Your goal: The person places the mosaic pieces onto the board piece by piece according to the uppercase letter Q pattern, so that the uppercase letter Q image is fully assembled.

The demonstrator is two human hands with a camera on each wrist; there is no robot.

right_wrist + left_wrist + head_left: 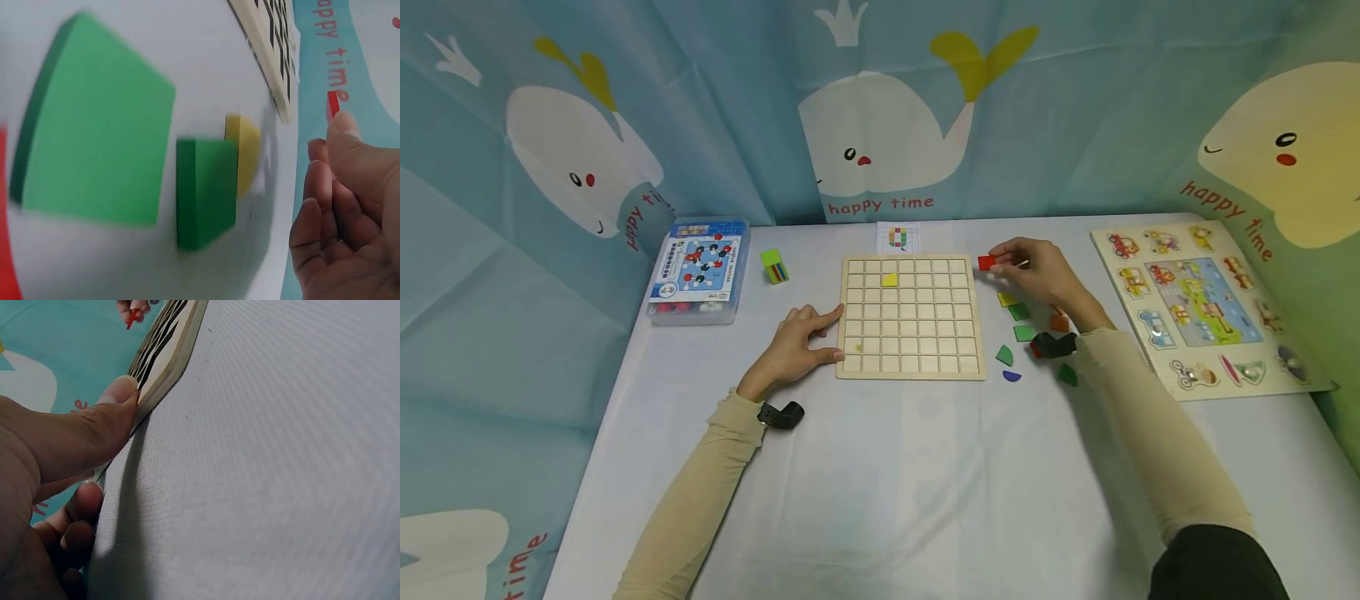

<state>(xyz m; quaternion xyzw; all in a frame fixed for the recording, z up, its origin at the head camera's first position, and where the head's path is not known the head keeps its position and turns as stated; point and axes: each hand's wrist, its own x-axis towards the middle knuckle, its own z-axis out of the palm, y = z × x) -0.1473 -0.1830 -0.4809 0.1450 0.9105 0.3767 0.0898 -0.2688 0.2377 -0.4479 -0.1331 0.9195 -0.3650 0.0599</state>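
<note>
My right hand (1033, 268) pinches a red block (986, 262) just off the far right corner of the grid board (910, 333), which lies between my hands. My left hand (797, 342) touches the board's left edge, thumb and forefinger spread apart. Below my right hand, a green block (1024, 333) lies on the worktop (887, 467).

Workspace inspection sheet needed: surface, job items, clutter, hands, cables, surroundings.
Surface: white-covered table, lightly creased.
Job items: gridded board with a yellow piece on it; loose coloured pieces to its right; pattern card beyond.
Clutter: boxed set, small green-topped stack, picture puzzle.
Hands: left hand touches board's left edge; right hand pinches red piece right of board.
Cables: nothing seen.
Surroundings: whale-print curtain.
</note>
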